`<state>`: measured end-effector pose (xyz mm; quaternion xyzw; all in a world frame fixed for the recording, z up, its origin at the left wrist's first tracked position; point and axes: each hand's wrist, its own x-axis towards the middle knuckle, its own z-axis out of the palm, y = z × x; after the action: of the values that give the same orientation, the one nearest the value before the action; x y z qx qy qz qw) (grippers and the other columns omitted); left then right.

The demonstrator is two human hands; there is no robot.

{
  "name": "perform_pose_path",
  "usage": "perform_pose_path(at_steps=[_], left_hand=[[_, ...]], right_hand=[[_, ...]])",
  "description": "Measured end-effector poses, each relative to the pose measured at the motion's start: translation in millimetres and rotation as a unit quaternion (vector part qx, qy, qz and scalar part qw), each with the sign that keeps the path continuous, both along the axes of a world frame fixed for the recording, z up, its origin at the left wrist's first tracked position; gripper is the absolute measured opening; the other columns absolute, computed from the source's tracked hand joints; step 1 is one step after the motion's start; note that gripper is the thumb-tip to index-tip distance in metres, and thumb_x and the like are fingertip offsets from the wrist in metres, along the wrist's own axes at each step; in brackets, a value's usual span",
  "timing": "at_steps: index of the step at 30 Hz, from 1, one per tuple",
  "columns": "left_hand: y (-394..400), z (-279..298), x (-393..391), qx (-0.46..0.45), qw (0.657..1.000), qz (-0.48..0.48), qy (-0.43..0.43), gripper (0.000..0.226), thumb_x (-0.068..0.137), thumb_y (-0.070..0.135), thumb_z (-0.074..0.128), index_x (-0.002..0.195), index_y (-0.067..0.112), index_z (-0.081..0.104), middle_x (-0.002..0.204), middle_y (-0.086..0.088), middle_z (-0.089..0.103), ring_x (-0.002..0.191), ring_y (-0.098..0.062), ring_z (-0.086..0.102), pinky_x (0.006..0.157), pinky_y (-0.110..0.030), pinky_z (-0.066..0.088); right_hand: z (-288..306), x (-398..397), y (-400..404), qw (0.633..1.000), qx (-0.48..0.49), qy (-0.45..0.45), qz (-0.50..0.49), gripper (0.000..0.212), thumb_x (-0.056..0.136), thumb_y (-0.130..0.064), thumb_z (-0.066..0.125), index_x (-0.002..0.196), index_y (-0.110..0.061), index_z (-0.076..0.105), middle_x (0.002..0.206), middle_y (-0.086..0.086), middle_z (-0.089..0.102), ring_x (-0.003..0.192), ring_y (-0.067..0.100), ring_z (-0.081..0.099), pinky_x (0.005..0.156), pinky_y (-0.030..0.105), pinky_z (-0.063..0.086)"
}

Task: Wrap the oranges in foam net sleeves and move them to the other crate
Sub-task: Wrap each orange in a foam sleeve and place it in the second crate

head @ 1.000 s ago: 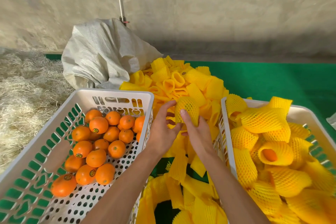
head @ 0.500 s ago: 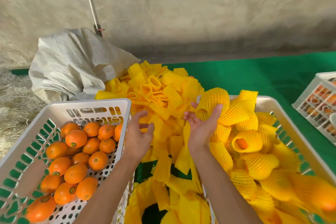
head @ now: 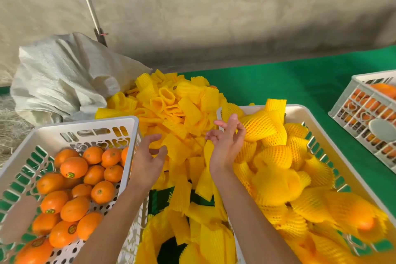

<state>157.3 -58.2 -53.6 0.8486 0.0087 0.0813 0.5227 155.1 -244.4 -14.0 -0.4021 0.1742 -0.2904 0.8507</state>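
1. Head view, change: half a second earlier the right hand (head: 227,146) cupped a wrapped orange (head: 260,125) at the near-left corner of the right crate (head: 300,111); that hand is now empty, and the wrapped orange lies on the pile inside the crate, just beside the fingers (head: 232,122).
2. Head view, right hand: it is raised palm-up over the crate's left rim, with the fingers loosely spread and half curled, holding nothing.
3. Head view, left hand (head: 147,158): it hovers beside the right wall of the left crate (head: 85,124), fingers relaxed and slightly bent over the loose foam net sleeves (head: 171,111); whether the fingertips touch a sleeve cannot be told.
4. Head view, task items: bare oranges (head: 74,167) fill the left crate; sleeved oranges fill the right crate; the empty yellow sleeves lie heaped between and behind the two crates.
5. Head view, surroundings: a white woven sack (head: 64,79) lies behind the left crate, a green mat (head: 289,83) covers the ground, and a third crate (head: 368,113) with oranges stands at the right edge.
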Motion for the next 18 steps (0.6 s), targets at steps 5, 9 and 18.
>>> perform_pose_path(at_steps=[5,9,18], left_hand=[[-0.8,2.7,-3.0,0.002,1.0,-0.003,0.016,0.034,0.102,0.025,0.064,0.135,0.027,0.057,0.129,0.002,0.065,0.102,-0.016,0.069,0.075,-0.045,0.063],[-1.5,5.0,-3.9,0.007,1.0,-0.007,0.022,0.032,0.102,0.027,0.064,0.133,0.028,0.058,0.131,0.005,0.062,0.102,-0.015,0.068,0.077,-0.049,0.062],[-4.1,9.5,-5.3,0.004,1.0,0.011,0.027,0.035,0.102,0.021,0.064,0.136,0.016,0.058,0.128,-0.005,0.065,0.098,-0.021,0.069,0.078,-0.048,0.062]], right_hand=[[-10.8,3.1,7.1,0.999,-0.031,0.02,0.039,0.03,0.104,-0.035,0.056,0.119,-0.01,0.049,0.094,0.014,0.07,0.054,0.023,0.061,0.049,0.031,0.051],[-20.1,6.0,11.4,0.989,-0.084,0.083,0.087,0.029,0.103,-0.034,0.058,0.124,-0.015,0.049,0.1,0.018,0.07,0.055,0.02,0.062,0.05,0.028,0.051],[-52.5,6.3,26.0,0.75,-0.515,0.27,0.314,0.041,0.101,-0.03,0.058,0.138,-0.022,0.043,0.1,-0.001,0.066,0.093,0.023,0.069,0.084,0.045,0.057]])
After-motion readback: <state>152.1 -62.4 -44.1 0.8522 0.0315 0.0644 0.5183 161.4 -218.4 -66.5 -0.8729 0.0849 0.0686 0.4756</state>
